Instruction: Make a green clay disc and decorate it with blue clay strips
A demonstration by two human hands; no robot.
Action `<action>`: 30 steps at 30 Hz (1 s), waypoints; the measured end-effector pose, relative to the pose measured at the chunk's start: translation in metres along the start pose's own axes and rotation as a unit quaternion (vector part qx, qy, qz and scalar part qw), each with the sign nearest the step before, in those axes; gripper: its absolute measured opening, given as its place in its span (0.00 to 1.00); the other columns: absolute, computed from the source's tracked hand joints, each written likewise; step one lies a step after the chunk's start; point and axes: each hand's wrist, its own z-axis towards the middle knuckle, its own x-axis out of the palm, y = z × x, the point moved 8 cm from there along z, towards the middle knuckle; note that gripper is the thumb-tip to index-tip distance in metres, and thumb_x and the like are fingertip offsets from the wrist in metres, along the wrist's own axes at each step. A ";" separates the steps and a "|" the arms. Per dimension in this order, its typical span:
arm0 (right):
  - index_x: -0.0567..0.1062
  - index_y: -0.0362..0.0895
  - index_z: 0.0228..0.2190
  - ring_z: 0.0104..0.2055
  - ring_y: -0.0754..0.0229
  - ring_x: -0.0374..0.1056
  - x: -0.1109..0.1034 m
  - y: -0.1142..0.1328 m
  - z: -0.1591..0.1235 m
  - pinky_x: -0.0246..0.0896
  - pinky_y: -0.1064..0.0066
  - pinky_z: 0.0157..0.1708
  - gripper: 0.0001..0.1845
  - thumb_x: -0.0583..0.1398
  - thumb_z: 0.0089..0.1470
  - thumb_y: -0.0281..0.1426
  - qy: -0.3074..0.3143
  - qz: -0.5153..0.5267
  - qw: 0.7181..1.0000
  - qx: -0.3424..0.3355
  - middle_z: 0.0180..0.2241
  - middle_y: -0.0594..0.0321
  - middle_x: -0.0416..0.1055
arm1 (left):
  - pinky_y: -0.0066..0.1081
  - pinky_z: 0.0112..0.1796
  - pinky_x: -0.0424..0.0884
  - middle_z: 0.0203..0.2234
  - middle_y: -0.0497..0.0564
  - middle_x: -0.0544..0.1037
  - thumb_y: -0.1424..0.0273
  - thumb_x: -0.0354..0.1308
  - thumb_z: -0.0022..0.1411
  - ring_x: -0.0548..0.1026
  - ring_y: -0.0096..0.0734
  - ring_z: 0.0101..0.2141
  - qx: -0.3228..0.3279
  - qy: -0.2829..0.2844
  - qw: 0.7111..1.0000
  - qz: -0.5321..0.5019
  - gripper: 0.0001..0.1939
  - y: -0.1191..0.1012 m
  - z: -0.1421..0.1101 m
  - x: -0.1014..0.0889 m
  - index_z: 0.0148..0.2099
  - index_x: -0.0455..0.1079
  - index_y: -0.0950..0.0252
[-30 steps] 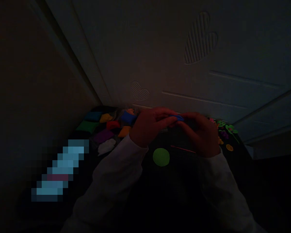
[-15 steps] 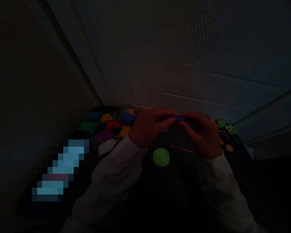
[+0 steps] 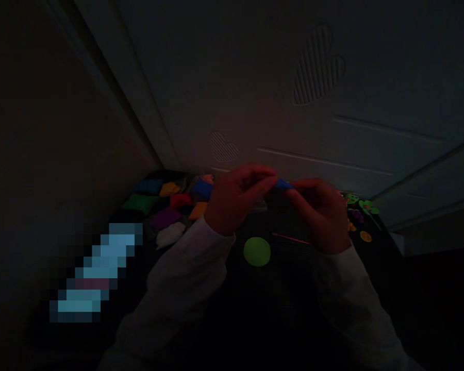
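- Beyond the green disc (image 3: 257, 251), the left hand (image 3: 234, 198) has lifted slightly, baring more of the blue clay piece (image 3: 284, 184)
- Right hand (image 3: 328, 216) pinches it, seemingly supporting it; left's grip, I can't tell

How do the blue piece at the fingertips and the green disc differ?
The blue piece is held up between the left hand and right hand; the green disc lies untouched on the dark surface.
The blue piece shows as a narrow strip, ends covered by fingers; the green disc is broad, rounded, fully visible.
Shared: each looks plain, single-coloured.
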 end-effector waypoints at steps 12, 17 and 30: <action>0.71 0.46 0.28 0.27 0.68 0.66 0.025 -0.018 -0.005 0.60 0.73 0.30 0.04 0.60 0.45 0.32 0.067 0.275 0.948 0.147 0.24 0.69 0.71 | 0.24 0.32 0.68 0.28 0.48 0.77 0.70 0.61 0.48 0.74 0.26 0.30 0.016 -0.005 1.000 -0.017 0.07 -0.001 0.000 0.001 0.33 0.73 0.65; 0.72 0.46 0.27 0.25 0.70 0.64 0.036 -0.022 -0.009 0.59 0.75 0.29 0.03 0.60 0.47 0.32 0.108 0.343 0.910 0.207 0.22 0.70 0.70 | 0.23 0.30 0.68 0.26 0.47 0.77 0.73 0.60 0.48 0.74 0.25 0.29 0.011 0.002 1.000 -0.017 0.06 -0.003 -0.001 0.004 0.33 0.74 0.64; 0.71 0.44 0.29 0.34 0.63 0.64 0.047 0.014 -0.014 0.59 0.68 0.35 0.07 0.59 0.46 0.34 0.149 -0.008 0.989 -0.005 0.30 0.63 0.69 | 0.29 0.38 0.68 0.26 0.49 0.76 0.59 0.45 0.60 0.74 0.28 0.33 -0.189 -0.117 0.872 -0.435 0.16 0.040 -0.005 0.023 0.37 0.68 0.65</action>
